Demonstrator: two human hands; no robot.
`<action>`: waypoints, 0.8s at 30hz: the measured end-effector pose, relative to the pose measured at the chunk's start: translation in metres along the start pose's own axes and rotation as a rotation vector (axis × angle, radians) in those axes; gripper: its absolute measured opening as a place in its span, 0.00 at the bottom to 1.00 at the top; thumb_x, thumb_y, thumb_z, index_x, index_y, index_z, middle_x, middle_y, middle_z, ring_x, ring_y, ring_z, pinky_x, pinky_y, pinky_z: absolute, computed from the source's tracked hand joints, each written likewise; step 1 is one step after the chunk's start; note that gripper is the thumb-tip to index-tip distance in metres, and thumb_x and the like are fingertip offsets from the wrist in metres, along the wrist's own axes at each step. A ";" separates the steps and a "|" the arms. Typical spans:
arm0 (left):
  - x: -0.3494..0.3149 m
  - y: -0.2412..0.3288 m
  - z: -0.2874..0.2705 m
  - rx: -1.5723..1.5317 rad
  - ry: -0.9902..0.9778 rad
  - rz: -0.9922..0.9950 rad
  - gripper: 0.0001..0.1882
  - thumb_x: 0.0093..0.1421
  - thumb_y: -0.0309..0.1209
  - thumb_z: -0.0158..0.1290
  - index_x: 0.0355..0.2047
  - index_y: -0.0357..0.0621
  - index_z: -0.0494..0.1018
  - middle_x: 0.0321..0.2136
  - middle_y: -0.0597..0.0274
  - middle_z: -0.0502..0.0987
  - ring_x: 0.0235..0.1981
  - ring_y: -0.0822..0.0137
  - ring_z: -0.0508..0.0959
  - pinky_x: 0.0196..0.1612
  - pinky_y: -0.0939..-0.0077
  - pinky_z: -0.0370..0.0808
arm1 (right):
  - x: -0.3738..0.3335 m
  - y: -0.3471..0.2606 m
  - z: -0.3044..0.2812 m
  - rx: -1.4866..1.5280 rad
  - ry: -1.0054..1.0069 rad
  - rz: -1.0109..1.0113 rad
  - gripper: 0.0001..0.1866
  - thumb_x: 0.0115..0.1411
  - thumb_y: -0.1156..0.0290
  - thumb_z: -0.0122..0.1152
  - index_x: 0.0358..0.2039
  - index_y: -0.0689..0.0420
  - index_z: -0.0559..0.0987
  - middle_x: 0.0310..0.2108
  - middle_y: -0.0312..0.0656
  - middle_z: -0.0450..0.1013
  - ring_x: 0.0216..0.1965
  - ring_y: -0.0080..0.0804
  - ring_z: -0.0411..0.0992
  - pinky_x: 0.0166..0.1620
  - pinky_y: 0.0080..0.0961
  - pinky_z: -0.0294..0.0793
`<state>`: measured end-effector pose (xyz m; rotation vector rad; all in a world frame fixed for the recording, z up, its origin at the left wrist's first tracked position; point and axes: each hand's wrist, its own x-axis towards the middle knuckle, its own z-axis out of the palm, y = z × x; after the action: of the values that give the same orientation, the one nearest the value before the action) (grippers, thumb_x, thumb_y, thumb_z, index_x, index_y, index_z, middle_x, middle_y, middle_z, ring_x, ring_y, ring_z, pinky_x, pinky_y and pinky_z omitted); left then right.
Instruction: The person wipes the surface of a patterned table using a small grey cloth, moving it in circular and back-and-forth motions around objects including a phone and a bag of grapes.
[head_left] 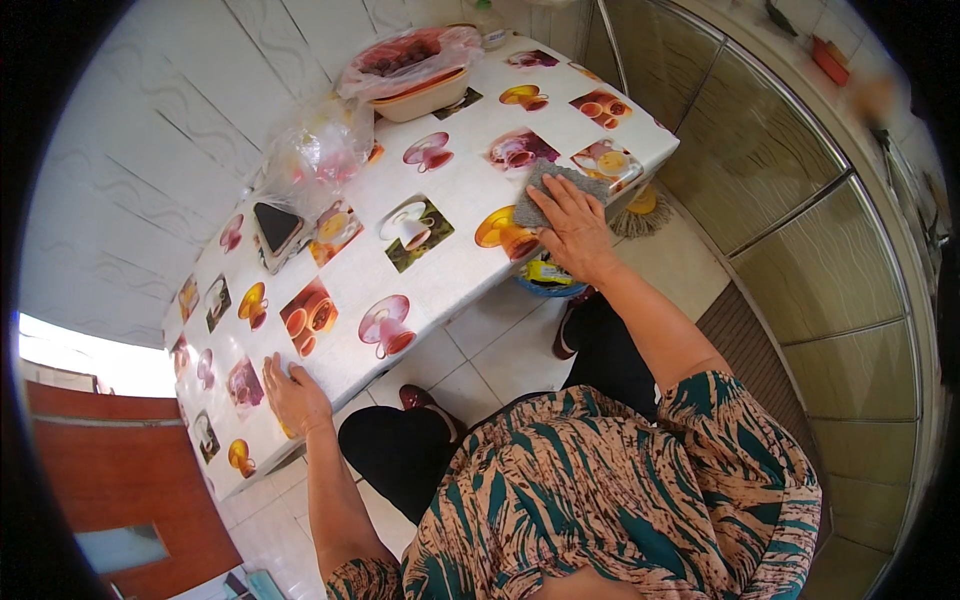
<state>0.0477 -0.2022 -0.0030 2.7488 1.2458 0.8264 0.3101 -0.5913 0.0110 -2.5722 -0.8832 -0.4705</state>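
"What's around on the counter (465, 190)?"

"Along the wall side, a cream tub (425, 100) with a pinkish plastic bag (455, 50) spread over it, dark lumps (403, 58) showing inside. Just beside it sits a crumpled clear bag (318, 150), then a dark-screened phone (277, 227). A bottle (490, 28) is at the far end. Those take up the back; the hands are at the near edge."

"Which are doing what?"

"The right hand (577, 225) lies on the grey cloth (531, 208), fingers stretched out over it. That cloth is at the near edge, toward the right end. The left hand (298, 400) rests on the near edge further left, fingers extended, holding nothing."

"And the surface, the room?"

"A white covering printed with cups and saucers. Pale wall panels (150, 150) behind, glossy cabinets (800, 130) on the right, a reddish-brown door (120, 470) at lower left, light floor tiles (500, 330) below. A blue basket (548, 289) holding something yellow peeks from under the edge, near a mop head (642, 218)."

"Count them?"

"One cloth, one phone, one tub, one bottle, two plastic bags, one basket, one mop head. The lumps I can't count."
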 end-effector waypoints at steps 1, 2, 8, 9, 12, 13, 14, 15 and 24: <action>0.000 0.001 0.000 -0.002 -0.002 -0.001 0.20 0.63 0.35 0.44 0.53 0.40 0.69 0.59 0.51 0.68 0.61 0.52 0.65 0.62 0.59 0.61 | 0.000 0.002 0.000 0.011 -0.014 0.005 0.31 0.58 0.60 0.52 0.63 0.49 0.64 0.67 0.46 0.55 0.69 0.42 0.49 0.67 0.41 0.46; 0.000 0.002 0.001 -0.003 -0.005 -0.003 0.20 0.63 0.35 0.44 0.53 0.40 0.69 0.59 0.51 0.68 0.61 0.52 0.65 0.62 0.59 0.61 | 0.000 0.004 -0.001 0.021 -0.029 0.010 0.32 0.57 0.59 0.52 0.64 0.49 0.64 0.67 0.46 0.54 0.69 0.42 0.49 0.67 0.41 0.45; -0.002 0.004 -0.005 0.000 -0.002 -0.023 0.20 0.63 0.34 0.44 0.54 0.39 0.69 0.59 0.51 0.68 0.61 0.52 0.65 0.63 0.59 0.61 | 0.007 -0.018 -0.007 -0.046 -0.112 0.101 0.42 0.54 0.44 0.55 0.65 0.53 0.62 0.68 0.52 0.51 0.70 0.47 0.44 0.67 0.47 0.40; -0.001 0.003 -0.004 0.002 0.003 -0.013 0.20 0.63 0.34 0.44 0.54 0.39 0.69 0.59 0.51 0.68 0.61 0.52 0.65 0.63 0.59 0.61 | 0.008 -0.024 -0.007 -0.071 -0.111 0.118 0.44 0.53 0.41 0.55 0.65 0.55 0.62 0.68 0.54 0.51 0.71 0.49 0.43 0.67 0.49 0.39; -0.002 -0.003 0.001 0.001 0.017 0.010 0.20 0.63 0.33 0.44 0.53 0.39 0.69 0.59 0.51 0.68 0.61 0.51 0.65 0.63 0.59 0.61 | 0.013 -0.043 -0.009 -0.151 -0.133 0.182 0.53 0.47 0.33 0.60 0.65 0.58 0.60 0.67 0.57 0.50 0.70 0.53 0.43 0.67 0.51 0.37; -0.002 -0.004 0.003 -0.005 0.020 0.014 0.20 0.63 0.33 0.44 0.53 0.40 0.69 0.59 0.51 0.68 0.61 0.51 0.65 0.62 0.58 0.61 | 0.013 -0.046 -0.009 -0.168 -0.138 0.188 0.55 0.46 0.32 0.60 0.65 0.58 0.60 0.67 0.58 0.50 0.70 0.54 0.43 0.67 0.51 0.38; -0.002 -0.005 0.004 -0.011 0.024 0.017 0.20 0.63 0.33 0.45 0.53 0.40 0.69 0.58 0.51 0.68 0.61 0.51 0.65 0.62 0.58 0.61 | 0.014 -0.049 -0.010 -0.185 -0.144 0.195 0.56 0.45 0.30 0.60 0.65 0.59 0.60 0.67 0.58 0.51 0.70 0.55 0.44 0.66 0.52 0.39; -0.002 -0.005 0.003 -0.011 0.028 0.019 0.20 0.63 0.33 0.45 0.53 0.40 0.69 0.58 0.51 0.68 0.61 0.51 0.65 0.62 0.58 0.62 | 0.015 -0.051 -0.010 -0.201 -0.150 0.200 0.57 0.44 0.29 0.60 0.65 0.59 0.60 0.66 0.58 0.51 0.69 0.55 0.44 0.66 0.52 0.39; -0.003 0.003 -0.003 0.001 0.034 0.011 0.20 0.63 0.34 0.45 0.53 0.41 0.69 0.58 0.50 0.68 0.60 0.51 0.66 0.62 0.58 0.62 | 0.007 -0.023 -0.008 -0.115 0.013 0.061 0.48 0.51 0.33 0.58 0.63 0.55 0.64 0.65 0.51 0.57 0.67 0.46 0.51 0.64 0.46 0.47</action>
<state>0.0465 -0.2067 -0.0014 2.7562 1.2384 0.8773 0.2994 -0.5745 0.0264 -2.6881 -0.7924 -0.5345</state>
